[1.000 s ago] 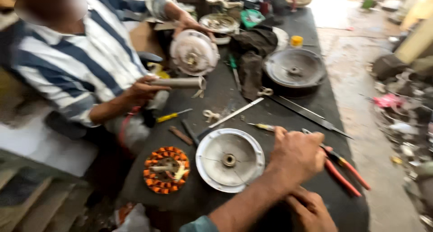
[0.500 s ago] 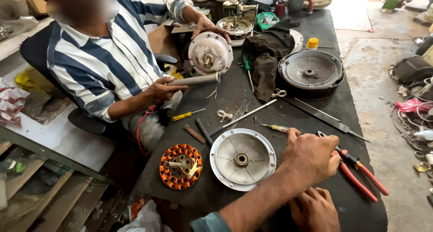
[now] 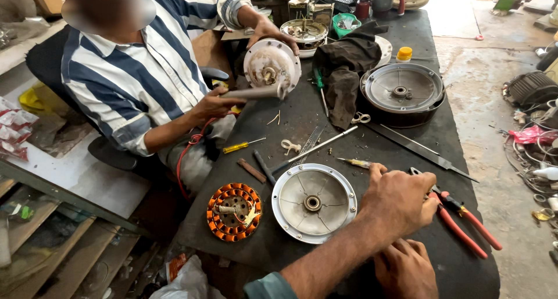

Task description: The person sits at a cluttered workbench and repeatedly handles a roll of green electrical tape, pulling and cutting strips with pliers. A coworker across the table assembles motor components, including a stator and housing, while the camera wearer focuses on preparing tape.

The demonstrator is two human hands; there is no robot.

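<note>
Both hands, left hand [image 3: 401,203] and right hand [image 3: 406,270], rest near table edge [image 3: 488,276].

1. Pulled back a little over the dark cloth-covered workbench [image 3: 372,159], so more of its far end now in view.
2. Moved off the blade of the small yellow-handled screwdriver [image 3: 354,162]: left hand [image 3: 401,201], now closer to the red-handled pliers [image 3: 462,220], perhaps touching them.
3. Shown further: right hand [image 3: 407,270], at the bottom edge.
</note>
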